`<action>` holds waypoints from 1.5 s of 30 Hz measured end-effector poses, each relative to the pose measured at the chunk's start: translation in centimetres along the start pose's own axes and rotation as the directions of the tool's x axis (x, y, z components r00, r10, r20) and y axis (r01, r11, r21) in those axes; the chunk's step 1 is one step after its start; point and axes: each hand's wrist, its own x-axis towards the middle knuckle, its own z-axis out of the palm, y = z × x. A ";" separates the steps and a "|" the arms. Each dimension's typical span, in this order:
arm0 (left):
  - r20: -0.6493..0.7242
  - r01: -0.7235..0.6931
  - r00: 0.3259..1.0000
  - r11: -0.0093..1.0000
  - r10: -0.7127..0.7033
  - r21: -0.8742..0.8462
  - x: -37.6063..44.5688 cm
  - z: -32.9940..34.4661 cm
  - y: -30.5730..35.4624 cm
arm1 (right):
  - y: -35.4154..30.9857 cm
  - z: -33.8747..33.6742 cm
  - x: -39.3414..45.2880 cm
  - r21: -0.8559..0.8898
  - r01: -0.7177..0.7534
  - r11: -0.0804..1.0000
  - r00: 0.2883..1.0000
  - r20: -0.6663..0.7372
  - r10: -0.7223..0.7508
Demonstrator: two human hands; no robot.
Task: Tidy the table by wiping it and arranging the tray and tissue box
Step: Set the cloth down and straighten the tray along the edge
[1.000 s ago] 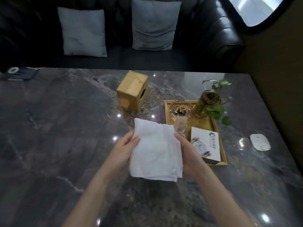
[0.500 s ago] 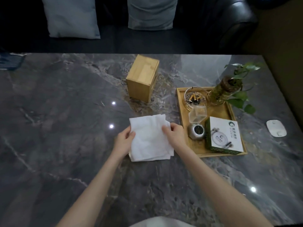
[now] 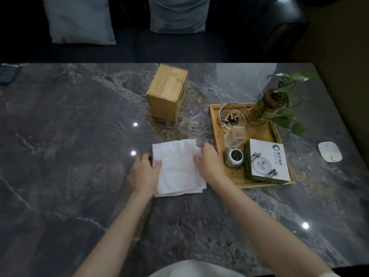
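Note:
A folded white cloth lies flat on the dark marble table, near its middle. My left hand grips the cloth's left edge, thumb on top. My right hand holds its right edge the same way. Behind the cloth stands a wooden tissue box on end. To the right sits a wooden tray, carrying an ashtray with butts, a plant in a glass vase, a clear cup, a small round silver item and a white-and-green box.
A white mouse-shaped object lies right of the tray. A dark blue item sits at the table's far left corner. Behind the table is a black leather sofa with two grey cushions. A wall runs along the right.
The cloth has gone from held up in the air to lying flat on the table, both hands lowering with it. The camera has tilted down toward the tabletop.

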 end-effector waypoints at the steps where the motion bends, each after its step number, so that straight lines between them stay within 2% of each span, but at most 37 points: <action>1: -0.026 -0.035 0.999 0.999 0.035 0.014 -0.3 -0.2 0.3 | 0.0 -0.6 -0.2 -0.020 0.030 0.999 1.000 0.007 -0.030; 4: -0.082 -0.255 0.963 0.967 0.256 0.020 -1.5 -0.4 2.1 | 0.2 -3.3 -1.2 -0.140 0.123 0.983 0.991 -0.031 -0.128; 6: -0.072 -0.381 0.923 0.924 0.378 -0.029 -2.4 -0.2 4.0 | 1.0 -5.6 -2.0 -0.223 0.115 0.968 0.978 -0.143 -0.150; 8: -0.080 -0.457 0.889 0.883 0.451 -0.105 -3.1 0.5 6.2 | 2.3 -8.1 -2.7 -0.229 0.076 0.970 0.952 -0.273 -0.139; 12: -0.092 -0.463 0.885 0.842 0.456 -0.276 -4.5 2.4 10.4 | 6.4 -12.5 -3.3 -0.168 0.020 0.986 0.883 -0.459 -0.096; 15: -0.019 -0.396 0.911 0.862 0.411 -0.317 -5.0 4.4 12.6 | 10.3 -14.8 -2.7 -0.128 -0.024 0.992 0.838 -0.543 -0.049; 19: 0.071 -0.290 0.944 0.912 0.323 -0.289 -5.2 6.8 14.3 | 15.4 -15.9 -1.0 -0.068 -0.093 0.993 0.867 -0.497 0.047; 24: 0.153 -0.165 0.969 0.968 0.195 -0.188 -4.1 9.7 14.4 | 19.2 -15.1 1.0 -0.017 -0.170 0.985 0.938 -0.310 0.156; 27: 0.166 -0.162 0.969 0.978 0.182 -0.128 -3.8 10.7 14.7 | 20.2 -14.7 2.2 -0.001 -0.178 0.984 0.960 -0.218 0.173; 31: 0.147 -0.188 0.972 0.982 0.184 0.012 -3.4 10.9 15.2 | 20.6 -14.3 3.4 -0.127 -0.136 0.983 0.985 -0.127 0.120; 34: 0.144 -0.205 0.972 0.972 0.187 0.118 -3.4 11.1 15.4 | 20.6 -13.9 3.7 -0.180 -0.106 0.978 0.986 -0.146 0.080; 45: 0.097 -0.195 0.978 0.971 0.183 0.137 -3.9 11.0 15.9 | 20.5 -13.1 4.2 -0.225 -0.091 0.970 0.979 -0.198 0.046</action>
